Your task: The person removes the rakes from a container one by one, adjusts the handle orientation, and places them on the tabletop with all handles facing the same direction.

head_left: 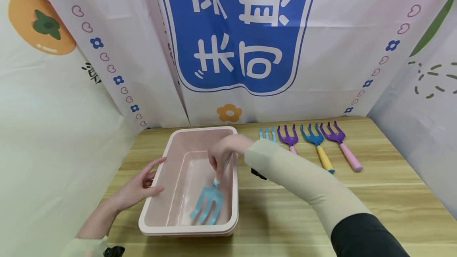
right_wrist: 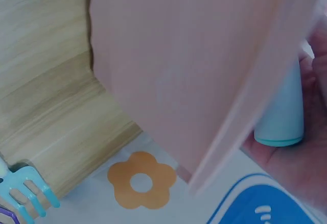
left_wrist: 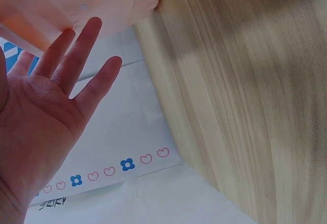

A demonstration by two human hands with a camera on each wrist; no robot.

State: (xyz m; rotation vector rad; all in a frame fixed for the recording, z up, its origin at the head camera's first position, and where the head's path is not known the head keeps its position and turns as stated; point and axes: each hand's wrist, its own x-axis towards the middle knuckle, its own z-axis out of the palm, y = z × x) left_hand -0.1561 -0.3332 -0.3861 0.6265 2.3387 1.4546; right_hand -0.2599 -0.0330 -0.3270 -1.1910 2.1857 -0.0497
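A pale pink plastic bin (head_left: pixel 192 230) stands on the wooden table, its open top facing up. My right hand (head_left: pixel 223 152) reaches over the bin's right wall and grips a light blue toy hand fork by its handle. The fork's head (head_left: pixel 210 199) points down inside the bin, toward the near end; whether it touches the floor is hard to tell. In the right wrist view the handle (right_wrist: pixel 283 109) shows in my palm, partly behind the bin wall. My left hand (head_left: pixel 137 187) touches the bin's left rim with spread, fairly straight fingers.
Right of the bin, several more forks lie in a row: a light blue one (head_left: pixel 267 134) partly hidden by my right arm, a purple one (head_left: pixel 288 137), a blue one with a yellow handle (head_left: pixel 324 158) and a purple one with a pink handle (head_left: pixel 350 156). A printed cloth (head_left: pixel 332 78) hangs behind.
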